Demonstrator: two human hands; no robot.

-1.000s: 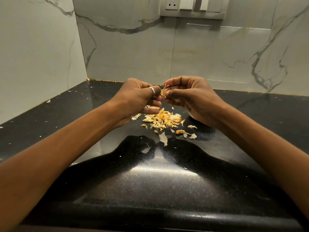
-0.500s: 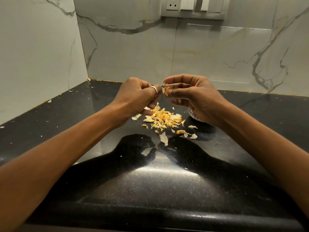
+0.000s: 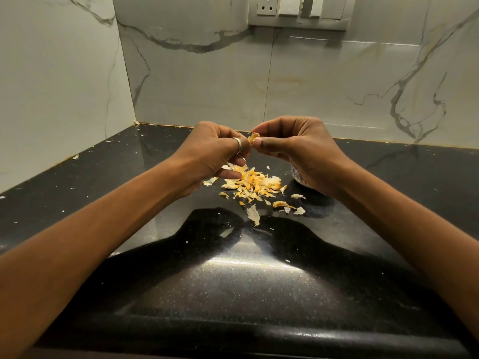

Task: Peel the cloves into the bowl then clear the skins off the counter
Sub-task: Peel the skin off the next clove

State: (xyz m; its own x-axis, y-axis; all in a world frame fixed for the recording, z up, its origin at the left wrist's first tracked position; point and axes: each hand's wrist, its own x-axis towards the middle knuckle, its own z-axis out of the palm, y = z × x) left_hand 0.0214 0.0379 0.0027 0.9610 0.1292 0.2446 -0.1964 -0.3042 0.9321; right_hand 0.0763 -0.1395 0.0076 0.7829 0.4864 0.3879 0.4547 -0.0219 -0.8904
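Above counter, left hand, right hand pinch clove.

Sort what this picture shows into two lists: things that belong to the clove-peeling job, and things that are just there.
Job: left hand; right hand; clove pinched between them; pile of skins on the counter; bowl, half hidden behind the right hand.

Just there: switch panel; marble wall; ring on the left hand.

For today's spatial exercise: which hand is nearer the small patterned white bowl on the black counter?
Right. The right hand partly hides the bowl; the left hand is apart, across the yellow skin pile.
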